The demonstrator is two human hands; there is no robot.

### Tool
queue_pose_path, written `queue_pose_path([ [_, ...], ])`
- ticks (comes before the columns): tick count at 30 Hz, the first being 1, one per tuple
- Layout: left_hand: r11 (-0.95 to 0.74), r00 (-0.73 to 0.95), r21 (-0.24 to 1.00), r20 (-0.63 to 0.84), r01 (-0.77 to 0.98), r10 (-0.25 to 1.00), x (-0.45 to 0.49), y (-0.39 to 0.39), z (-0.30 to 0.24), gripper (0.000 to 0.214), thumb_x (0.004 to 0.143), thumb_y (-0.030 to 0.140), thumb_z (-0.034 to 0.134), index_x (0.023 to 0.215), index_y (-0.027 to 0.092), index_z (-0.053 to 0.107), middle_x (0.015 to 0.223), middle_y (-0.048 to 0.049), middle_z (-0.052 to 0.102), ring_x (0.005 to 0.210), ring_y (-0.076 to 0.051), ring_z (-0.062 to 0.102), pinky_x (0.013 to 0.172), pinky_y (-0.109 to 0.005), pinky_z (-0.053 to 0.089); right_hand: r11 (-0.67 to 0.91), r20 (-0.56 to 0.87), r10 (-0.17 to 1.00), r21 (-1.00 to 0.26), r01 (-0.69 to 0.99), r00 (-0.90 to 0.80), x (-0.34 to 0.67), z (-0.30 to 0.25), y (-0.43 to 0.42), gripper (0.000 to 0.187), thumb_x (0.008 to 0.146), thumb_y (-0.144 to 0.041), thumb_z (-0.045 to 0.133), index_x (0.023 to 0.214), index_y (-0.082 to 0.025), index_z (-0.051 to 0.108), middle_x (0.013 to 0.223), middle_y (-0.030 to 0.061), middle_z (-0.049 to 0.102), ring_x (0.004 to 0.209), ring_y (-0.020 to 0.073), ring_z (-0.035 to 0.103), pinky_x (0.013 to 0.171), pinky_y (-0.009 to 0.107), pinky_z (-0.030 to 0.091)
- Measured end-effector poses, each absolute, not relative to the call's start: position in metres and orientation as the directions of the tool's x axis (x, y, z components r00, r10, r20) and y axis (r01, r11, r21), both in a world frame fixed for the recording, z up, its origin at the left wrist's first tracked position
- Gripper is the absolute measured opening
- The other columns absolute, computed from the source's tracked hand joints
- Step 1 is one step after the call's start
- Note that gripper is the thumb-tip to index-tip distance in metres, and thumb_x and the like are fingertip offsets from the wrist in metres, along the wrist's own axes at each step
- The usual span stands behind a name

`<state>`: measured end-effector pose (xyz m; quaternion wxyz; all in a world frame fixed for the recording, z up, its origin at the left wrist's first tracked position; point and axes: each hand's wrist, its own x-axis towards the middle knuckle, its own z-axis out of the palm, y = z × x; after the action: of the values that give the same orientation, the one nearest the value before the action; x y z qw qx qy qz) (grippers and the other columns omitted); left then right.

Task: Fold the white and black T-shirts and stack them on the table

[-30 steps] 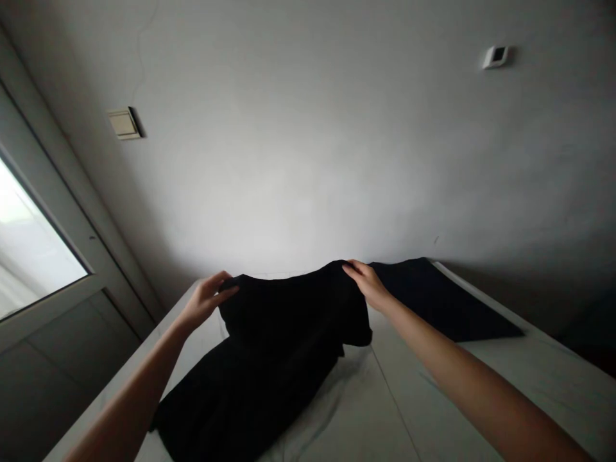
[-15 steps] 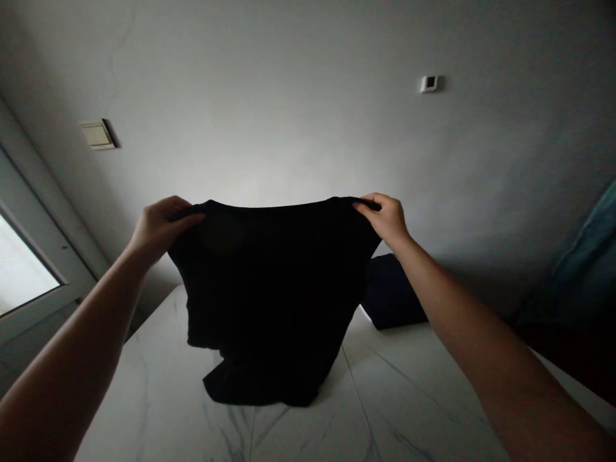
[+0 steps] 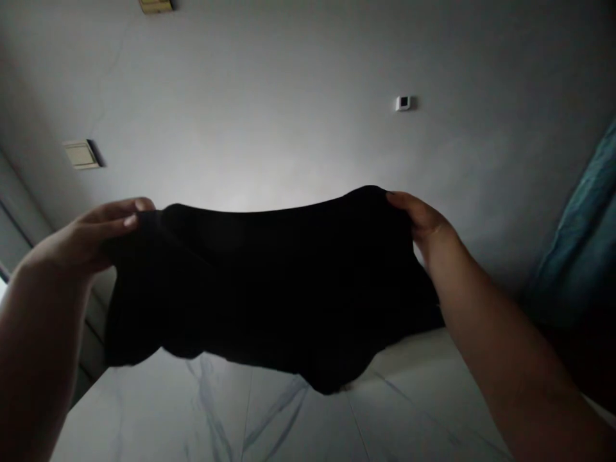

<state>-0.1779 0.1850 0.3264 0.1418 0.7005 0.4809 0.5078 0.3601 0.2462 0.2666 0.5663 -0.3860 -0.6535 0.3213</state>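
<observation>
"Spread wider than before, that black cloth garment (image 3: 260,289)?"

"Yes. The left hand (image 3: 81,234) grips one edge; the right hand (image 3: 423,221) grips the opposite edge."

"And around it?"

"It hangs between them, above a white veined marble surface (image 3: 192,410); teal fabric (image 3: 577,244) hangs beyond the right hand."

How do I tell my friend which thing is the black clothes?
Find the big grey wall, then look down to the white marble-patterned surface. Just above that surface, a black garment hangs stretched between a left hand and a right hand. Nothing else there is held up by hands.
</observation>
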Motion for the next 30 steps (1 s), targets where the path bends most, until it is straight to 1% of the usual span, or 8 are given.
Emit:
queue_pose_path([
  [2, -0.429, 0.027, 0.726, 0.494, 0.538, 0.869, -0.176, 0.211, 0.331, 0.043, 0.076, 0.054, 0.066, 0.097, 0.017, 0.063, 0.069, 0.0021, 0.055, 0.059, -0.013, 0.057, 0.055, -0.027, 0.047, 0.508, 0.503, 0.861, -0.852, 0.126, -0.068, 0.348, 0.266, 0.268, 0.038, 0.080, -0.052, 0.069, 0.095, -0.018, 0.073, 0.084, 0.0085, 0.073, 0.076, 0.0250, 0.068, 0.067, 0.037, 0.055],
  [5, -0.277, 0.152, 0.766, 0.232, 0.580, 0.961, -0.164, 0.268, 0.307, 0.048, 0.067, 0.055, 0.072, 0.094, 0.016, 0.064, 0.072, 0.0005, 0.062, 0.059, -0.013, 0.058, 0.055, -0.026, 0.048, 0.416, 0.383, 0.904, -0.891, 0.181, -0.191, 0.321, 0.242, 0.313, 0.036, 0.075, -0.047, 0.074, 0.095, -0.017, 0.073, 0.086, 0.0076, 0.073, 0.073, 0.0212, 0.066, 0.067, 0.032, 0.053],
  [10, -0.175, 0.227, 0.650, 0.004, 0.740, 0.974, -0.157, 0.366, 0.192, 0.048, 0.062, 0.061, 0.070, 0.084, 0.018, 0.068, 0.063, 0.0002, 0.064, 0.052, -0.014, 0.054, 0.047, -0.025, 0.041, 0.304, 0.216, 0.948, -0.831, 0.465, -0.234, 0.285, 0.142, 0.389, 0.026, 0.075, -0.041, 0.074, 0.075, -0.015, 0.073, 0.072, 0.0042, 0.071, 0.067, 0.0193, 0.063, 0.068, 0.031, 0.049],
  [12, -0.173, 0.218, 0.599, -0.003, 0.782, 0.976, -0.160, 0.399, 0.135, 0.045, 0.060, 0.060, 0.069, 0.077, 0.019, 0.068, 0.061, 0.0004, 0.063, 0.055, -0.015, 0.055, 0.050, -0.026, 0.040, 0.287, 0.198, 0.957, -0.737, 0.612, -0.212, 0.276, 0.095, 0.411, 0.022, 0.079, -0.037, 0.071, 0.073, -0.016, 0.073, 0.072, 0.0037, 0.071, 0.071, 0.0207, 0.064, 0.071, 0.031, 0.048],
  [15, -0.183, 0.192, 0.513, 0.034, 0.839, 0.981, -0.163, 0.438, 0.057, 0.038, 0.061, 0.056, 0.065, 0.071, 0.019, 0.066, 0.062, -0.0003, 0.064, 0.064, -0.019, 0.059, 0.058, -0.028, 0.043, 0.189, 0.135, 0.981, -0.556, 0.809, -0.136, 0.264, 0.033, 0.434, 0.016, 0.085, -0.032, 0.065, 0.084, -0.019, 0.075, 0.086, 0.0049, 0.074, 0.084, 0.0229, 0.067, 0.075, 0.030, 0.046],
  [19, -0.151, 0.121, 0.453, 0.095, 0.879, 0.988, -0.163, 0.469, -0.012, 0.030, 0.069, 0.050, 0.059, 0.077, 0.021, 0.067, 0.075, -0.0043, 0.069, 0.077, -0.023, 0.064, 0.068, -0.031, 0.046, 0.088, 0.083, 0.995, -0.462, 0.883, -0.056, 0.256, -0.019, 0.455, 0.020, 0.090, -0.031, 0.059, 0.102, -0.023, 0.073, 0.106, 0.0085, 0.073, 0.099, 0.0253, 0.066, 0.079, 0.031, 0.046],
  [24, -0.074, 0.029, 0.385, 0.121, 0.920, 0.992, -0.169, 0.487, -0.042, 0.026, 0.079, 0.046, 0.053, 0.088, 0.025, 0.066, 0.085, -0.0048, 0.071, 0.083, -0.023, 0.065, 0.067, -0.029, 0.045, 0.042, 0.111, 0.994, -0.426, 0.904, 0.006, 0.252, -0.046, 0.478, 0.024, 0.093, -0.033, 0.056, 0.111, -0.024, 0.070, 0.116, 0.0085, 0.070, 0.106, 0.0248, 0.064, 0.082, 0.032, 0.046],
  [30, -0.043, -0.010, 0.345, 0.150, 0.938, 0.989, -0.168, 0.497, -0.049, 0.028, 0.087, 0.044, 0.047, 0.097, 0.024, 0.062, 0.095, -0.0052, 0.071, 0.089, -0.024, 0.065, 0.068, -0.030, 0.044, 0.019, 0.202, 0.978, -0.358, 0.933, 0.058, 0.244, -0.054, 0.496, 0.021, 0.096, -0.032, 0.053, 0.108, -0.025, 0.069, 0.113, 0.0064, 0.070, 0.102, 0.0223, 0.064, 0.079, 0.030, 0.046],
])
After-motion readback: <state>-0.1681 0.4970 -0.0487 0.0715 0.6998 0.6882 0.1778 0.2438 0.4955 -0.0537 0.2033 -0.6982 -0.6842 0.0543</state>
